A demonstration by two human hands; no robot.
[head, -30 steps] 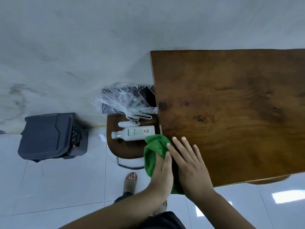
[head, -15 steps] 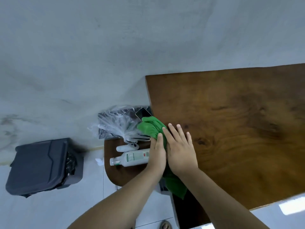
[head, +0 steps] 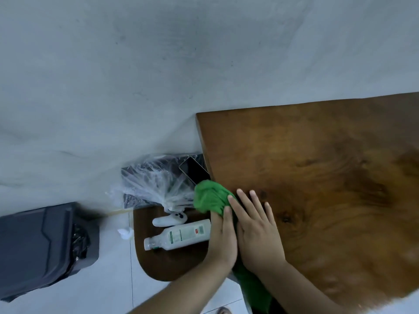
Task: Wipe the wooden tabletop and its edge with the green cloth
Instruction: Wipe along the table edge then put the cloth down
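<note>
The brown wooden tabletop (head: 328,177) fills the right half of the view, its left edge running down toward me. The green cloth (head: 209,198) is draped over that left edge, bunched at the top and hanging down below my wrists. My left hand (head: 223,241) presses the cloth against the side of the edge. My right hand (head: 258,232) lies flat on the tabletop, fingers spread, holding the cloth's upper part down.
Left of the table stands a low dark stool (head: 158,259) with a white bottle (head: 179,234), a small white gadget (head: 170,219), a clear plastic bag (head: 154,186) and a phone (head: 193,169). A dark grey bin (head: 43,245) sits on the tiled floor.
Both hands with the cloth have slid along the left edge away from me, from the near corner toward the far end. The camera has tilted, so the table sits lower in view.
</note>
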